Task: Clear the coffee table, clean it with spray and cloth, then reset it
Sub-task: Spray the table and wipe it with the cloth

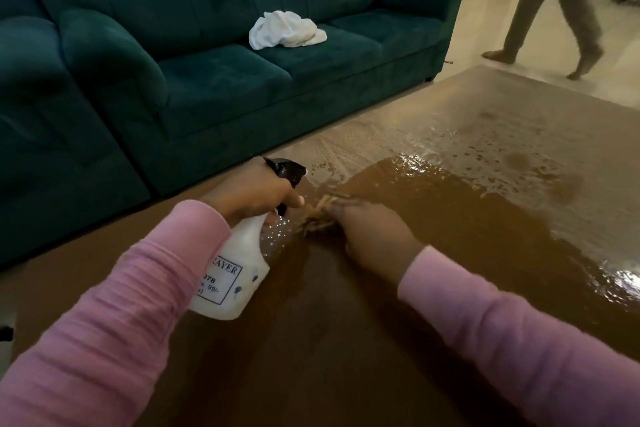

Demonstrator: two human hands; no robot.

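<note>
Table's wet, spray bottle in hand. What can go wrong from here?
1. Pooled liquid covers much of the table; it may run over an edge.
2. The spray bottle in the left hand aims its nozzle towards the nearby right hand; another squirt may hit that hand instead of the wood.

**Worn Items: Sleeves**

Two long pink knit sleeves with fine crosswise ribbing. Left sleeve (114,305): lower left of frame. Right sleeve (519,333): lower right. Cuffs end at the wrists. Left hand (256,191) and right hand (374,236) are bare.
</note>
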